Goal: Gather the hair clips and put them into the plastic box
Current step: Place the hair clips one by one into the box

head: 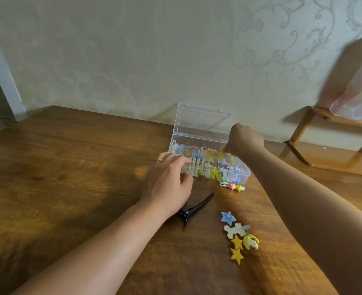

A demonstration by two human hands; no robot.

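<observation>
the left hand (pixel 167 184) rests open against the clear plastic box (pixel 210 165) of hair clips on the brown wooden tabletop (pixel 69 167); the right hand (pixel 245 139) is curled over its far end, contents unseen. overfilling could spill clips; star clips (pixel 236 249) and a black claw clip (pixel 195 207) remain outside.

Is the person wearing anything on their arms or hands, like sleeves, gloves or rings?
Both forearms are bare, with no sleeves, gloves, watch or bracelets in view. The left hand wears one gold ring on a finger. The right hand shows no ring from this angle.
</observation>
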